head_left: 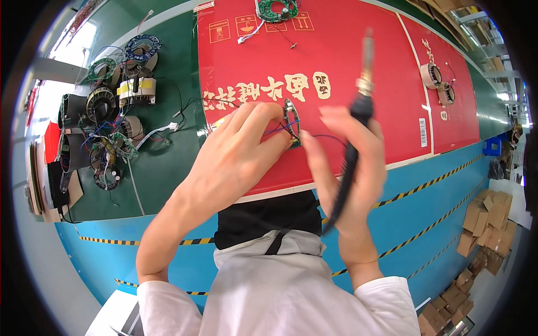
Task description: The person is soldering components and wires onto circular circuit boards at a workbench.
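My left hand pinches a small ring-shaped circuit board near the middle of the red cardboard. The board stands on edge, and thin dark wires run from it. In my right hand, slightly blurred, is a soldering iron with its metal tip pointing up and away from me. Its black cord hangs down past my wrist. The right thumb and fingertips are close to the board; whether they touch it or a wire I cannot tell.
Several motor parts with wires and ring boards crowd the green table at left. Another green ring board lies at the cardboard's far edge. Two small motor rings sit at right. Cardboard boxes are stacked on the right.
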Demonstrator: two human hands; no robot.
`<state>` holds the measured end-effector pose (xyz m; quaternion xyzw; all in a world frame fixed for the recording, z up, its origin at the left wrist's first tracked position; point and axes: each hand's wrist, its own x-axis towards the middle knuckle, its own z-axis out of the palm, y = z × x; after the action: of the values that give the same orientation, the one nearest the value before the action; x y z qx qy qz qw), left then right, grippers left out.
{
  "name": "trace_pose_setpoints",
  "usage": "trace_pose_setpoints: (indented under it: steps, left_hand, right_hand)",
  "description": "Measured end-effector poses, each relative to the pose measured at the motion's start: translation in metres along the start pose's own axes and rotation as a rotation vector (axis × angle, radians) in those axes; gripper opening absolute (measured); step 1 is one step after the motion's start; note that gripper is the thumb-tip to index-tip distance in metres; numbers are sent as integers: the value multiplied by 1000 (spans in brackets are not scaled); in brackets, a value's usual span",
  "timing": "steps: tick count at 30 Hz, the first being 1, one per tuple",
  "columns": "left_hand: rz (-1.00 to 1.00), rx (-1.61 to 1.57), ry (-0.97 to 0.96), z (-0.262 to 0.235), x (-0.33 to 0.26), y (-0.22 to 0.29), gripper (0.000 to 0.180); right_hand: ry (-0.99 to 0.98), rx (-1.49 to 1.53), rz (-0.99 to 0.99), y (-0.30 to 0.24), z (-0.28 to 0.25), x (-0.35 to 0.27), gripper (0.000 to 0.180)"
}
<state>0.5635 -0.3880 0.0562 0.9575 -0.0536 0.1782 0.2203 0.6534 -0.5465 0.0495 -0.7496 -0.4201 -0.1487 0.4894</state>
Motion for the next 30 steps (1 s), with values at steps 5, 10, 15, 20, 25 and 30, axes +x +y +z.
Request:
trace_pose_setpoints:
  steps: [5, 10, 15, 20, 25, 30]
  left_hand:
    - [-97, -330, 137, -11, -9, 2, 18]
    - [-292, -459, 185, -20, 2, -5, 10]
    - [-192, -234, 28, -11, 6, 1, 12]
    - [-198, -80, -17, -9, 1, 6, 13]
    - [-113, 10, 20, -6, 3, 5, 10]
    - [-7, 5, 110, 3, -1, -4, 13]
  right_hand:
    - [-129, 137, 186, 7, 14, -10, 45]
    - [-110, 193, 155, 10, 17, -17, 41]
    - [-86, 223, 148, 9, 22, -20, 40]
    - [-38, 257, 169, 10, 27, -28, 39]
    - [25, 262, 177, 11, 31, -33, 40]
    - [44, 307, 199, 12, 35, -28, 41]
